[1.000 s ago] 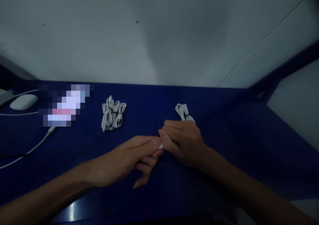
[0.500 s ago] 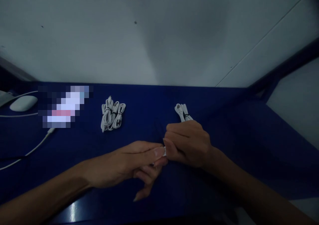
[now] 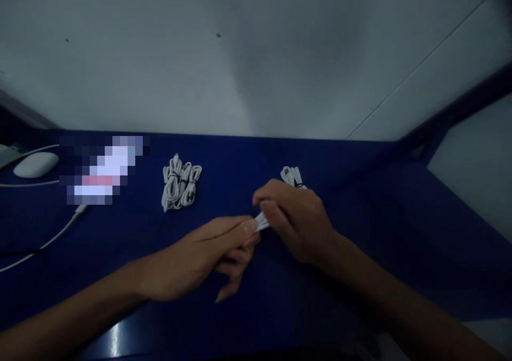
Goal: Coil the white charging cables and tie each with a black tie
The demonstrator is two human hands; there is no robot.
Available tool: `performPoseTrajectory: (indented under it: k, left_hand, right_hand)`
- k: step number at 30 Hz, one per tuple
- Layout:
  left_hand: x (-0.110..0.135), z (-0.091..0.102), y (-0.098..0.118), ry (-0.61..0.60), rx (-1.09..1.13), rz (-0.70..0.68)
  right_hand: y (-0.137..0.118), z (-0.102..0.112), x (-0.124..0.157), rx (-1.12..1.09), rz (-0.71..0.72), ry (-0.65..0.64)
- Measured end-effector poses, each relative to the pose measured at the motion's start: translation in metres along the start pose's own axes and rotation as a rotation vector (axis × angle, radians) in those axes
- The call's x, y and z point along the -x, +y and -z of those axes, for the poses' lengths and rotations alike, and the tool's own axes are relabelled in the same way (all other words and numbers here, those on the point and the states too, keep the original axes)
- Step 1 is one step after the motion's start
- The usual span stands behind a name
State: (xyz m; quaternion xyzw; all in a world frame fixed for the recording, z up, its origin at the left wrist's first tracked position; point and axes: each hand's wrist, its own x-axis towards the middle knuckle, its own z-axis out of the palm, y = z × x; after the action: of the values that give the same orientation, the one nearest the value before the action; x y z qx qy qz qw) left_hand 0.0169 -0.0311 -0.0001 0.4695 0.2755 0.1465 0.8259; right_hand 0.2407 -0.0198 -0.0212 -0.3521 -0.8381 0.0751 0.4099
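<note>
Between my two hands is a folded white cable (image 3: 262, 222), most of it hidden by the fingers. My left hand (image 3: 216, 249) pinches it between thumb and fingers, with the lower fingers curled loosely below. My right hand (image 3: 298, 219) is closed around the cable's other end, thumb and index finger at the visible strands. Just beyond the right hand lies a tied white cable bundle (image 3: 293, 176), partly covered by that hand. Left of centre sits a small pile of white cables (image 3: 180, 184), bound with black ties.
On the blue table (image 3: 240, 169) at the left are a blurred-out bright device (image 3: 106, 169) with a white cord (image 3: 56, 238) and a white rounded object like a mouse (image 3: 36, 165). A pale wall (image 3: 160, 73) rises along the back edge.
Both hands have shifted slightly up and left. The right hand has turned and drawn apart from the left a little, so more of the white cable shows between them.
</note>
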Motion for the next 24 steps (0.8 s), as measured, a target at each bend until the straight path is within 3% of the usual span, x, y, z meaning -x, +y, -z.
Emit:
performPoseTrajectory:
  k: [3, 5, 11, 18, 24]
  left_hand:
    - [-0.002, 0.005, -0.002, 0.109, -0.003, -0.100]
    - [-0.005, 0.008, -0.002, 0.217, -0.043, -0.180]
    - [-0.010, 0.013, 0.002, 0.457, -0.157, -0.299]
    - [-0.009, 0.012, -0.001, 0.510, -0.181, -0.258]
    - [-0.011, 0.015, -0.004, 0.525, -0.195, -0.254]
  right_hand:
    - [-0.003, 0.003, 0.001, -0.035, -0.231, 0.106]
    - [-0.004, 0.003, 0.000, -0.022, -0.302, 0.117]
    - [-0.005, -0.004, 0.007, 0.138, -0.367, -0.116]
    - [-0.006, -0.003, 0.012, 0.175, -0.453, -0.295]
    - [-0.008, -0.001, 0.009, 0.319, -0.409, -0.417]
